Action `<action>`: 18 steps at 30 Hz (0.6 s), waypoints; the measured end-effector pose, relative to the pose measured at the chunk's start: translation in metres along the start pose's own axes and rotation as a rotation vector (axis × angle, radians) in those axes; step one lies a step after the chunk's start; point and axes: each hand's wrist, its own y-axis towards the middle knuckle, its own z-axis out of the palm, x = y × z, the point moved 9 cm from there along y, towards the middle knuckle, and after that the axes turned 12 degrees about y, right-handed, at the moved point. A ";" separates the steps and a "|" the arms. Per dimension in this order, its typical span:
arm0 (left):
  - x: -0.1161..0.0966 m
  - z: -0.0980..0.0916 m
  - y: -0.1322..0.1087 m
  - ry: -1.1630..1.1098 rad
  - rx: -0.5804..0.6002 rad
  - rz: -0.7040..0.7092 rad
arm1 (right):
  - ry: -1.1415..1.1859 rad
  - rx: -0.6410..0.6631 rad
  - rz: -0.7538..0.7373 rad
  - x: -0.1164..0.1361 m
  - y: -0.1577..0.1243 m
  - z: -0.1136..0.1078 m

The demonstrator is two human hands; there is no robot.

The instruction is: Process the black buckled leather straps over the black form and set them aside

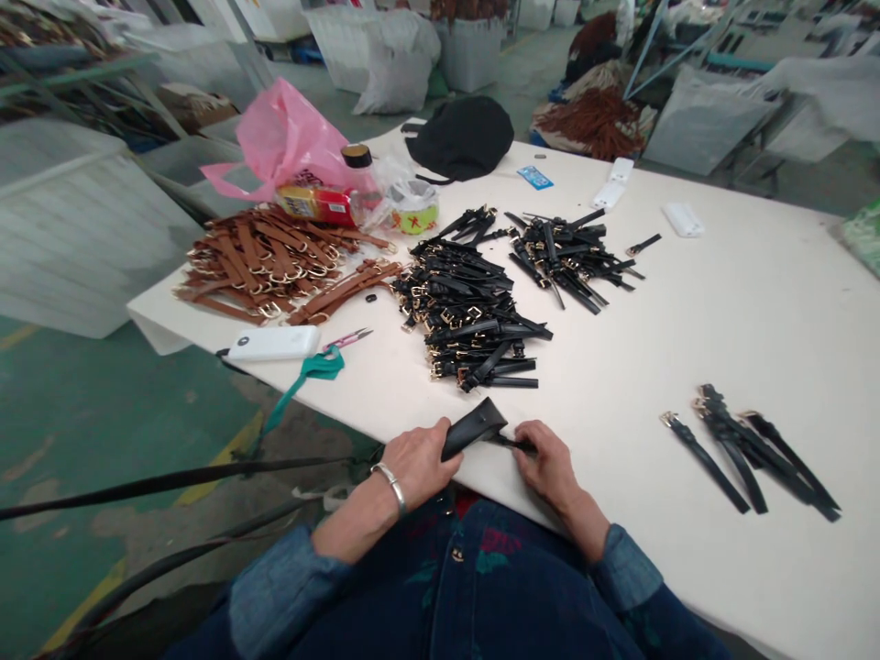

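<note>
My left hand [421, 461], with a silver bangle at its wrist, is closed around a black box-shaped thing [476, 429] with a wide end; its exact kind I cannot tell. Between the fingers of my right hand [545, 458] is a thin black strap [507, 442], its end touching or close to the black thing. Both hands are at the table's front edge. Just beyond them lies a dense pile of black buckle straps [474, 312]. Several finished-looking black straps [739, 449] lie to the right of my right hand.
Brown buckle straps [268, 261] are heaped at the left of the white table [619, 367], near a pink bag [292, 137], a jar [357, 170] and thread snips [347, 339]. A second black strap pile [570, 252] and a black cap [460, 137] lie farther back. Dark cables [171, 481] run at left.
</note>
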 end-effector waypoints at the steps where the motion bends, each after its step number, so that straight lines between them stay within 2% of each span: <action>1: 0.006 0.000 -0.003 0.001 -0.003 -0.009 | -0.058 0.004 -0.010 0.003 0.000 0.000; 4: 0.019 0.002 -0.013 0.005 -0.005 -0.024 | -0.212 0.049 -0.056 0.008 -0.002 0.004; 7: 0.024 0.013 -0.020 0.003 0.021 -0.018 | -0.249 0.102 -0.110 0.011 -0.009 0.009; 13: 0.022 0.037 -0.031 -0.012 0.091 0.012 | -0.138 0.099 -0.140 0.018 -0.023 0.012; 18: 0.013 0.036 -0.034 0.000 0.088 0.031 | -0.012 0.056 -0.146 0.018 -0.021 0.014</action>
